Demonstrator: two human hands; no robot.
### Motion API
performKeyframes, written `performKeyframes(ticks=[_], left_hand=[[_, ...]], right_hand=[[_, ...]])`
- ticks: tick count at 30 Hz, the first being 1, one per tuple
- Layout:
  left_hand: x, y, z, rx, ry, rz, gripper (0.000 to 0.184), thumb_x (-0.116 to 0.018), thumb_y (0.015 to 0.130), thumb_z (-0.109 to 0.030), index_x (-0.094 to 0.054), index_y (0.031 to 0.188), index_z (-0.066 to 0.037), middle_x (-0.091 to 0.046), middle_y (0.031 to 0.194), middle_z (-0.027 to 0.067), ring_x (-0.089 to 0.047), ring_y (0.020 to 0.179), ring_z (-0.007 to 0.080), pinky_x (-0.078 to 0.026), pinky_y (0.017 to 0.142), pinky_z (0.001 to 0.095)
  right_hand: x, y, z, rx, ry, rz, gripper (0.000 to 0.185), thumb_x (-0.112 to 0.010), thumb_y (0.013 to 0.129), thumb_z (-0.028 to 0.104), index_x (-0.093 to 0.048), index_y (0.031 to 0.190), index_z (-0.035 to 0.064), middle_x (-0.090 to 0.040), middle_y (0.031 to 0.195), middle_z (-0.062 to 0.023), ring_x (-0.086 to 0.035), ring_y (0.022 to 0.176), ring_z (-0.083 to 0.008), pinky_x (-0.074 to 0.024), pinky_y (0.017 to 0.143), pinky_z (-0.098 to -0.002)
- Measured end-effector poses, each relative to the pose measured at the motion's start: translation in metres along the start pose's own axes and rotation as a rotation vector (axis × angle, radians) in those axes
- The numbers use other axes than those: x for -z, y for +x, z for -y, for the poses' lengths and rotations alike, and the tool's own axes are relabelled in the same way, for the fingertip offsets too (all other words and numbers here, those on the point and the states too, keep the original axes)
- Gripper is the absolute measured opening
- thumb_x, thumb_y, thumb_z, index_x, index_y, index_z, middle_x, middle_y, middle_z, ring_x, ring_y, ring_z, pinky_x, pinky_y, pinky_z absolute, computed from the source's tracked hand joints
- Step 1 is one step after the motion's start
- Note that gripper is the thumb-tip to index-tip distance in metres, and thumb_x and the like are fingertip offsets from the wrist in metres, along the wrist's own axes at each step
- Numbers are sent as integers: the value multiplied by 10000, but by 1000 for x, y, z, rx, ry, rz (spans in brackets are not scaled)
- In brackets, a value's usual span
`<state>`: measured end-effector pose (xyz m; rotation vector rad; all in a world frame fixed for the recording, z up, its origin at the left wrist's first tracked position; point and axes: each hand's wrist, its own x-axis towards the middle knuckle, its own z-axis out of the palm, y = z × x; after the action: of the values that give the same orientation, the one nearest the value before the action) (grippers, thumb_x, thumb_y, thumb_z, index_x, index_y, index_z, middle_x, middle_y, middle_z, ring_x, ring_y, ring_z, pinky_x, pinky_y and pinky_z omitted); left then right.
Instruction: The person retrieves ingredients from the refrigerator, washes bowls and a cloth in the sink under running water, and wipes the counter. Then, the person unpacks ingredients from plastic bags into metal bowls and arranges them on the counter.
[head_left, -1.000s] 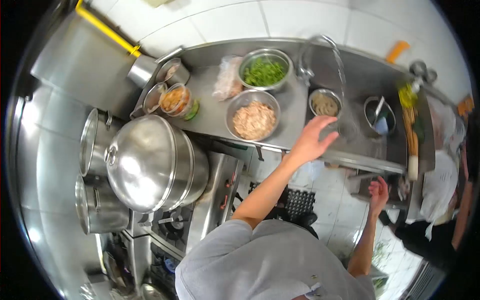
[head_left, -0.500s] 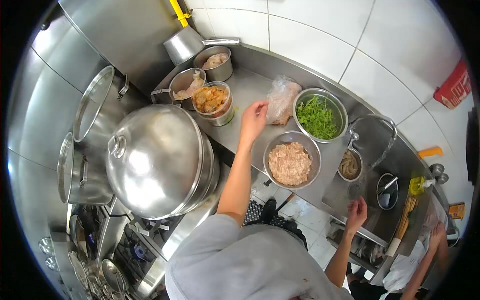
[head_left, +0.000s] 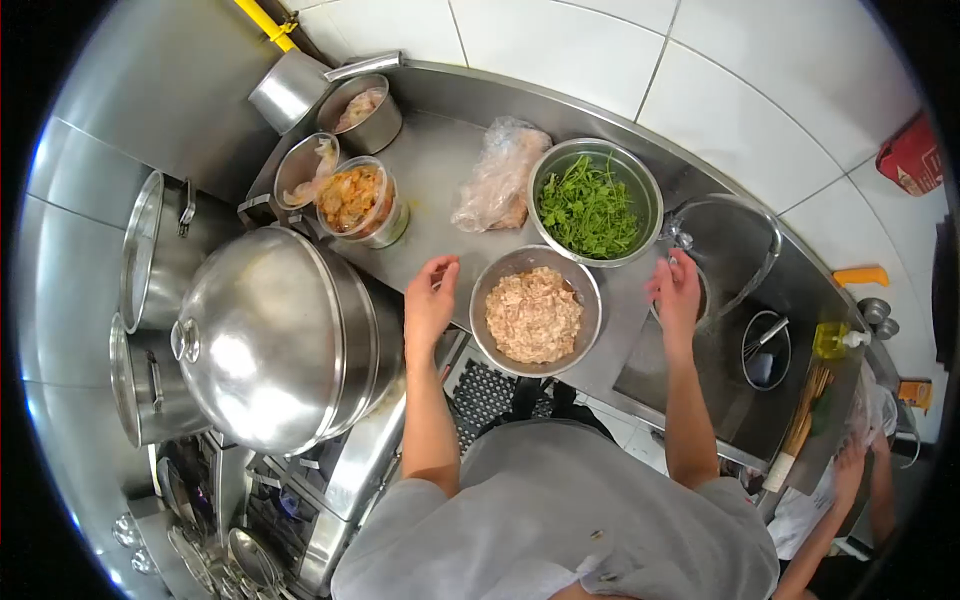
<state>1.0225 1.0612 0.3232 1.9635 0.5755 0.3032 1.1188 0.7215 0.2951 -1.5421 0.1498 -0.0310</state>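
My left hand (head_left: 432,300) is open and holds nothing. It hovers just left of a steel bowl (head_left: 480,345) with a pale minced mixture (head_left: 533,315) in it. My right hand (head_left: 676,295) has its fingers loosely apart and nothing seen in them. It hangs over the sink's left edge, in front of a small pan (head_left: 704,298) that it mostly covers; whether they touch I cannot tell. Between and behind my hands stands a steel bowl of green herbs (head_left: 590,210). A clear plastic bag of pinkish meat (head_left: 500,178) lies to its left.
A large domed steamer (head_left: 265,340) and tall pots fill the left. A tub of orange food (head_left: 352,200) and pans of raw meat (head_left: 362,108) stand at the back left. The sink (head_left: 720,390) holds a bowl with a whisk (head_left: 765,345). A person's hands (head_left: 862,460) are at the lower right.
My left hand has drawn back from the plastic bag to beside the mince bowl. My right hand has risen forward from the sink's front edge towards the small pan. The view has shifted.
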Motion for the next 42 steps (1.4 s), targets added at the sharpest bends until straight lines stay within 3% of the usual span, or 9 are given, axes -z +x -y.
performKeyframes(ticks=[3, 6, 12, 17, 22, 30, 32, 38, 42], left_hand=[[-12, 4, -21, -48, 4, -13, 218, -590, 907, -170, -648, 1055, -19, -688, 978, 121, -653, 898, 193, -500, 793, 300], [-20, -10, -46, -73, -26, -63, 208, -588, 910, -168, -652, 1051, -29, -689, 982, 116, -650, 906, 183, -502, 789, 296], [-18, -35, -14, 41, -120, -134, 239, -579, 920, -196, -638, 1069, -18, -690, 957, 109, -658, 847, 148, -506, 760, 276], [-45, 1, 74, 135, -76, -334, 251, -579, 911, -267, -648, 1014, -49, -634, 642, 105, -608, 554, 165, -480, 557, 307], [-55, 4, 60, -40, 171, -470, 203, -608, 872, -282, -666, 887, -88, -609, 623, 136, -624, 575, 317, -489, 533, 386], [-50, 6, 56, -32, 164, -435, 123, -637, 853, -241, -668, 856, -122, -602, 594, 74, -603, 501, 254, -487, 484, 366], [-50, 7, 60, -28, 146, -409, 107, -641, 849, -232, -666, 846, -128, -600, 591, 63, -601, 491, 236, -482, 471, 352], [-44, 11, 63, -79, 168, -402, 57, -656, 828, -180, -630, 836, -131, -625, 668, 45, -610, 502, 238, -495, 476, 342], [-47, 6, 67, -94, 173, -413, 65, -658, 823, -182, -625, 817, -126, -627, 672, 41, -616, 510, 240, -499, 473, 341]], right_hand=[[-16, 24, 19, -245, 44, 102, 441, -623, 894, 119, -446, 1287, 25, -558, 826, -24, -534, 664, -74, -442, 581, -218], [-16, 27, 5, 362, -209, -36, 402, -617, 894, 89, -471, 1262, 24, -554, 889, -30, -532, 733, -68, -437, 632, -205], [-70, 40, 60, 407, -42, 280, 357, -588, 905, 53, -503, 1251, 26, -545, 905, 4, -517, 775, -50, -432, 665, -188], [-202, 45, 99, 513, -58, 622, 273, -625, 849, 30, -609, 1121, 42, -608, 858, -43, -568, 703, -78, -462, 582, -212], [-356, 87, 73, 885, -272, 773, 157, -631, 794, 58, -663, 946, 32, -648, 896, -127, -630, 718, -239, -511, 649, -338], [-576, 120, 61, 1235, -591, 992, 157, -602, 760, 123, -693, 873, 63, -647, 961, -171, -628, 856, -346, -510, 782, -413], [-620, 93, 68, 1043, -1112, 1411, 404, -643, 749, 234, -642, 1138, 123, -631, 1092, -178, -610, 1012, -313, -490, 852, -409], [-660, 53, 16, 1094, -1587, 1509, 906, -692, 719, 378, -200, 1473, 285, -340, 1474, -135, -340, 1342, -354, -321, 1067, -461], [-668, 53, 24, 996, -1492, 1504, 852, -793, 634, 303, -400, 1388, 260, -425, 1411, -119, -427, 1274, -324, -342, 1042, -479]])
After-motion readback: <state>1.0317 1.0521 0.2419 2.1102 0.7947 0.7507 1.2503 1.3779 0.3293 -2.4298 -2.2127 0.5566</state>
